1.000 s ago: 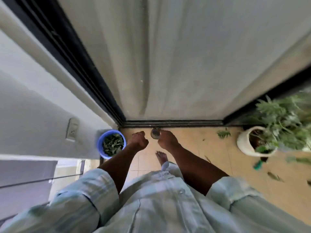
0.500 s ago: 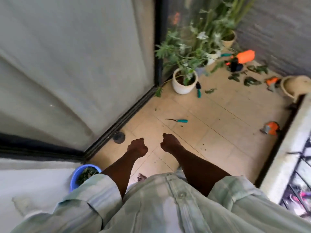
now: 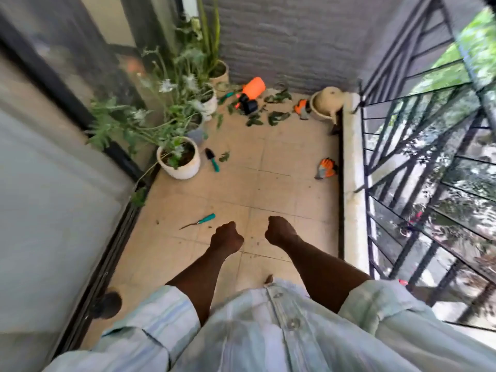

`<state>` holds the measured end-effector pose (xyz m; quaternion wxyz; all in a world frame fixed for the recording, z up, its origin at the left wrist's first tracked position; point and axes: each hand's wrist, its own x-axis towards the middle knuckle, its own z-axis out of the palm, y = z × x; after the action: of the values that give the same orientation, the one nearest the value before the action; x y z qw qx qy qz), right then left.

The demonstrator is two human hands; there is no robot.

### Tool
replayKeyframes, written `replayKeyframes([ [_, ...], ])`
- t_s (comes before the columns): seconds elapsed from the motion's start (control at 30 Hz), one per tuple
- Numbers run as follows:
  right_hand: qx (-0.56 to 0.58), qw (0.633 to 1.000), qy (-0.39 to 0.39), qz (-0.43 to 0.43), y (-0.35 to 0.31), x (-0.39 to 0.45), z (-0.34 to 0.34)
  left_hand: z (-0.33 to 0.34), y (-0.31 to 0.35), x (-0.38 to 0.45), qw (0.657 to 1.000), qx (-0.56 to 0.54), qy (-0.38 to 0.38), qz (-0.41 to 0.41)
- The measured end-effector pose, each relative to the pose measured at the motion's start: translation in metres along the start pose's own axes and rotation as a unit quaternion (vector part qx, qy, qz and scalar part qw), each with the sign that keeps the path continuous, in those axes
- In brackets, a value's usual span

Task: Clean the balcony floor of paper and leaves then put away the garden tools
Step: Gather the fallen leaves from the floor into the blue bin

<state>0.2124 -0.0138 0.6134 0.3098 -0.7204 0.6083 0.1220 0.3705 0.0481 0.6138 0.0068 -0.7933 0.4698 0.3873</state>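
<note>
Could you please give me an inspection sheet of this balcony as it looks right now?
Surface: tiled floor, small debris near the hands.
Job's things: leaves by the far wall; trowel; green-handled tool; orange sprayer; gloves.
Clutter: white plant pot beside the sliding door.
Grippers: left hand and right hand fisted, holding nothing.
Cables: nothing seen.
Surroundings: railing, grey wall.
</note>
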Motion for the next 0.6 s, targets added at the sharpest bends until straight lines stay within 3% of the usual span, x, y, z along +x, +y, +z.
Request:
replayKeyframes([
  [0.17, 0.061, 0.995, 0.057, 0.050, 0.053, 0.022, -0.042, -0.001, 0.085, 0.036, 1.000, 0.017, -0.009, 0.021],
  [0.6, 0.109, 0.985, 0.068, 0.116, 0.123, 0.174, -0.144, -0.045, 0.223, 0.206, 0.988, 0.126, -0.057, 0.062],
])
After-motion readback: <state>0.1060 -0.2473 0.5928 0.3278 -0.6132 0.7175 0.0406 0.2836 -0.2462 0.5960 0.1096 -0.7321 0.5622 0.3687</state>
